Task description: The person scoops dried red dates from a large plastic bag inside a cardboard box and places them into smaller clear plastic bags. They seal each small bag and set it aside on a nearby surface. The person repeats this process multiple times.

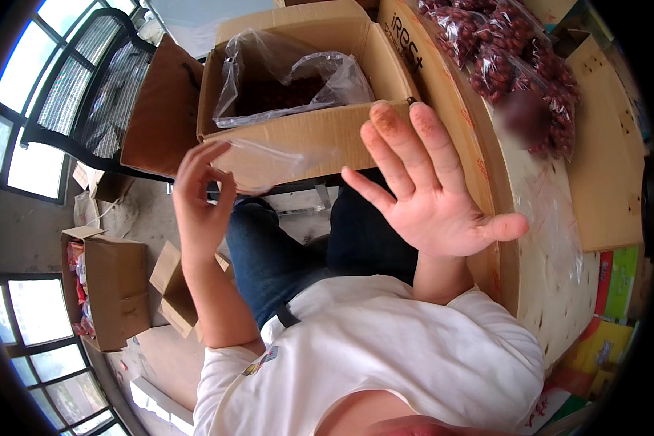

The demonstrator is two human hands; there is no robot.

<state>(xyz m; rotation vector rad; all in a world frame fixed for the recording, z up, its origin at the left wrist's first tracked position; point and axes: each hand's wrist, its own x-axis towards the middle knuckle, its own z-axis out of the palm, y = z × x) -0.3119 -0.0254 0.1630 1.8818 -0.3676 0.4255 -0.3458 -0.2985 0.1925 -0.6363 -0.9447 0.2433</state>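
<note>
My left hand (205,190) is closed, thumb and fingers pinching the edge of a clear plastic bag (265,166). The bag looks thin and flat, and it hangs in front of the large cardboard box (298,131). My right hand (432,196) is raised with the palm showing and the fingers spread, holding nothing. Reddish-brown dust marks its fingertips. Inside the box, a clear plastic liner (232,91) surrounds dark red contents (280,93), too shaded to make out singly.
Clear bags packed with dark red, date-like fruits (501,54) lie on a pale wooden board (552,291) at right. A dark red blur (525,120) overlaps them. A black-framed chair (87,80) stands far left. Below it are a carton of packets (112,291) and a smaller carton (174,291).
</note>
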